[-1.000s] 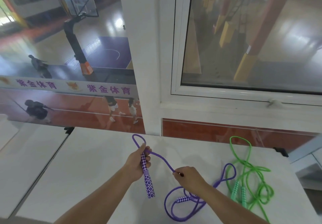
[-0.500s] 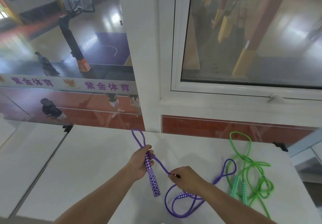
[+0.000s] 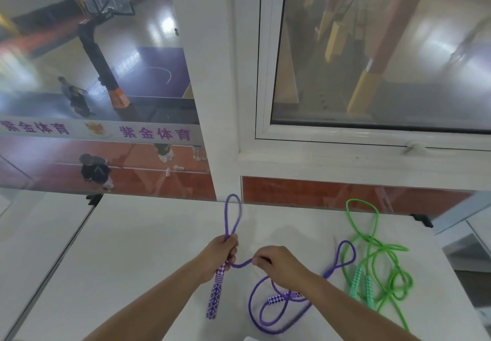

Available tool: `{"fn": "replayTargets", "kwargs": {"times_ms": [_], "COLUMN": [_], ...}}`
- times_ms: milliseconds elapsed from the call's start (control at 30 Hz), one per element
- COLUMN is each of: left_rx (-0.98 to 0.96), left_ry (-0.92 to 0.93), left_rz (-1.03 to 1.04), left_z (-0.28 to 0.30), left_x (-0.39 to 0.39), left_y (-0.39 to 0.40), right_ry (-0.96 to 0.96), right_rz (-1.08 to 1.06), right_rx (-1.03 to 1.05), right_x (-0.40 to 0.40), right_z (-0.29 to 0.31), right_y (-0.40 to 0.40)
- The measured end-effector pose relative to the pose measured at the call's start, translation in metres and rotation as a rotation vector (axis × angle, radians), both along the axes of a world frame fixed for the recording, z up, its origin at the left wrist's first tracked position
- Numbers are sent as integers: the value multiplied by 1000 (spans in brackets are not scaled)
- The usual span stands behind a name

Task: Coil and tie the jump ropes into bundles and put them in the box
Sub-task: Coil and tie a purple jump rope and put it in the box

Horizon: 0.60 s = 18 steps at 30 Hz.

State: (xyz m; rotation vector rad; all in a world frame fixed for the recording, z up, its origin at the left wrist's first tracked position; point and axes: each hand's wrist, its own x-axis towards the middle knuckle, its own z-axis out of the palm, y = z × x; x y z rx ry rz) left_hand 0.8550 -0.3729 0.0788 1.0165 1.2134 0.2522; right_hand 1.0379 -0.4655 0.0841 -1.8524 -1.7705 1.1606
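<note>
My left hand [image 3: 219, 254] grips the purple jump rope [image 3: 233, 216] where a loop sticks up above the fist, together with the top of its purple-and-white patterned handle [image 3: 214, 297], which hangs down. My right hand [image 3: 279, 265] pinches the same rope a short way to the right; a slack stretch sags between the hands. The rest of the purple rope lies coiled on the white table [image 3: 148, 255] under my right forearm, with the second handle [image 3: 281, 298] in it. A green jump rope [image 3: 372, 255] lies loose at the right.
The table abuts a white window frame [image 3: 345, 165] and a glass wall looking over a sports hall. A gap separates it from another white table [image 3: 39, 234] at the left. A white corner [image 3: 252, 338] shows at the bottom edge. No box is in view.
My right hand has moved left toward my left hand, so the rope between them went slack. The loop above my left fist now stands taller and more upright.
</note>
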Motion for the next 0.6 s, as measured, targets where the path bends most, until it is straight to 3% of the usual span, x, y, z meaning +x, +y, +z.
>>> {"fn": "replayTargets", "kwargs": {"times_ms": [300, 400, 600], "left_rx": [21, -63, -163], "left_ry": [8, -39, -161], "left_rz": [-308, -225, -23], "left_z": [8, 9, 6], "left_x": [10, 8, -30], "left_y": [-16, -18, 3], "right_ry": [-120, -208, -112], "right_rz": [-130, -115, -173], "right_rx": [89, 58, 52], "right_x": [0, 3, 54], "right_z": [6, 4, -8], "right_y": [21, 22, 24]}}
